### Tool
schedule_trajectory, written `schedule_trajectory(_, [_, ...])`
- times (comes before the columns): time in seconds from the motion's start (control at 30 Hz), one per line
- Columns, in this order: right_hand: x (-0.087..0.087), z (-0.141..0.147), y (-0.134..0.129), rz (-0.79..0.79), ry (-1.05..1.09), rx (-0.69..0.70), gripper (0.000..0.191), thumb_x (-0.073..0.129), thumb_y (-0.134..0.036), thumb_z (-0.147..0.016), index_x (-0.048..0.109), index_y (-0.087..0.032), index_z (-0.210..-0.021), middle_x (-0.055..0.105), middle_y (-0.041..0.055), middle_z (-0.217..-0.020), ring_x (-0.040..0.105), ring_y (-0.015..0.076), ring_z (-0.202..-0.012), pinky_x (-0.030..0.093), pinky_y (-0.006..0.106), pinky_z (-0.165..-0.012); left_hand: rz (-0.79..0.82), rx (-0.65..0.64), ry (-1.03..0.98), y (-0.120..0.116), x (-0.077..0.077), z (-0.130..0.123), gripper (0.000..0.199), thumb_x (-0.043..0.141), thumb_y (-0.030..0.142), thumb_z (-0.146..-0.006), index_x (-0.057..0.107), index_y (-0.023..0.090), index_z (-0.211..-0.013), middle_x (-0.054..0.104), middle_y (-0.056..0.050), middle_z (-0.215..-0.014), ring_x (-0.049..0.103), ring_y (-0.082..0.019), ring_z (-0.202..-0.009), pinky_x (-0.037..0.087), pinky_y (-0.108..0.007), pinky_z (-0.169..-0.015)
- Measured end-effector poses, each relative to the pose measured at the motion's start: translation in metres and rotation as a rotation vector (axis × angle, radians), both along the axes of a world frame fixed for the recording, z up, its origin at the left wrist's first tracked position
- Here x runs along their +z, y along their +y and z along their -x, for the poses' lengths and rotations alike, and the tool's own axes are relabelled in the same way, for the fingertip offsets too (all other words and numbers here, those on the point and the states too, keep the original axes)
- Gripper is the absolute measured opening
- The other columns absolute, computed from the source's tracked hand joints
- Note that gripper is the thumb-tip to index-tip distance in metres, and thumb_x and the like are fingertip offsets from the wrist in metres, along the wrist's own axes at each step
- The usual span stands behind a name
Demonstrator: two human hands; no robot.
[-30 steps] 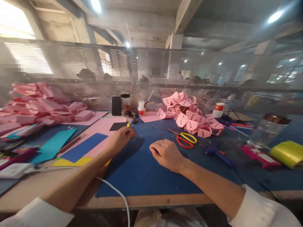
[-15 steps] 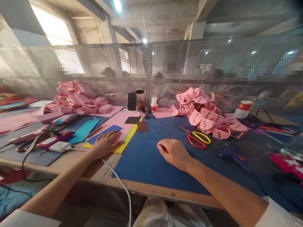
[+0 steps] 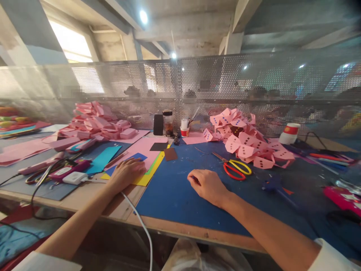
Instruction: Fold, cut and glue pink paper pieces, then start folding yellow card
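My left hand (image 3: 126, 174) lies palm down with its fingers stretched out. Under it is a layered stack of coloured sheets, with a blue sheet (image 3: 140, 156) and a yellow sheet (image 3: 145, 180) showing around the fingers. My right hand (image 3: 207, 185) rests on the blue mat (image 3: 172, 199), curled into a loose fist; the inside of the fist is hidden. Beyond it, to the right, are scissors (image 3: 237, 168) with one red and one yellow handle. Small black (image 3: 158, 146) and brown foam-like pieces (image 3: 170, 154) lie between the hands, farther back.
Folded pink pieces (image 3: 93, 122) are heaped at the back left; pink pieces with dark square dots (image 3: 245, 141) form a pile at the back right. A glue gun (image 3: 278, 186) lies right. A white cable (image 3: 138, 212) hangs over the table's edge. A perforated screen (image 3: 169, 88) stands behind.
The view has tilted slightly upward, so everything sits a little lower. Both hands keep nearly the same place and pose on the table.
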State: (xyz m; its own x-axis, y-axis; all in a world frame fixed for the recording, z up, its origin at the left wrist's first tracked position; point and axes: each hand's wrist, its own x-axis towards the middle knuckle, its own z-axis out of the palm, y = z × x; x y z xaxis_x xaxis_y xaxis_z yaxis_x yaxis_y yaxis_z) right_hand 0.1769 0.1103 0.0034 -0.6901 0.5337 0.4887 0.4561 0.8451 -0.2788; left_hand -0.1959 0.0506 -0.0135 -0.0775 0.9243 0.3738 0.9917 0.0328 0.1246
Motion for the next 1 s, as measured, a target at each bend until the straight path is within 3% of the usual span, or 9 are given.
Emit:
schedule_trajectory(0.13, [0.001, 0.0, 0.0, 0.006, -0.001, -0.006, 0.011, 0.052, -0.019, -0.094, 0.062, -0.022, -0.09, 0.072, 0.0004, -0.086, 0.066, 0.0158, -0.08, 0.042, 0.026, -0.073, 0.042, 0.028, 0.016, -0.001, 0.0, -0.001, 0.065, 0.051, 0.07, -0.083, 0.06, 0.028, -0.133, 0.056, -0.005, -0.145, 0.044, -0.033, -0.137, 0.029, -0.048, -0.115])
schedule_trajectory(0.3, [0.001, -0.001, -0.001, 0.007, 0.001, -0.008, 0.011, 0.052, -0.019, -0.094, 0.063, -0.022, -0.091, 0.072, 0.0002, -0.087, 0.067, 0.0159, -0.081, 0.041, 0.026, -0.073, 0.055, 0.048, 0.029, -0.003, 0.001, -0.006, 0.068, 0.048, 0.07, -0.085, 0.06, 0.024, -0.133, 0.059, -0.008, -0.141, 0.05, -0.033, -0.131, 0.032, -0.048, -0.113])
schedule_trajectory(0.77, [0.001, -0.001, -0.001, -0.002, -0.013, -0.005, 0.012, 0.052, -0.02, -0.095, 0.062, -0.022, -0.09, 0.072, 0.001, -0.086, 0.067, 0.0158, -0.081, 0.041, 0.026, -0.073, -0.021, 0.023, 0.079, -0.005, 0.006, -0.006, 0.045, 0.048, 0.053, -0.09, 0.07, 0.027, -0.12, 0.065, -0.004, -0.135, 0.053, -0.029, -0.129, 0.035, -0.043, -0.112])
schedule_trajectory(1.0, [0.002, -0.002, -0.002, 0.006, -0.009, -0.005, 0.011, 0.052, -0.02, -0.095, 0.063, -0.022, -0.091, 0.072, 0.0003, -0.087, 0.067, 0.0155, -0.081, 0.041, 0.026, -0.073, -0.08, 0.086, 0.08, -0.005, 0.01, -0.006, 0.04, 0.046, 0.042, -0.091, 0.069, 0.021, -0.115, 0.072, -0.01, -0.119, 0.065, -0.031, -0.112, 0.048, -0.042, -0.097])
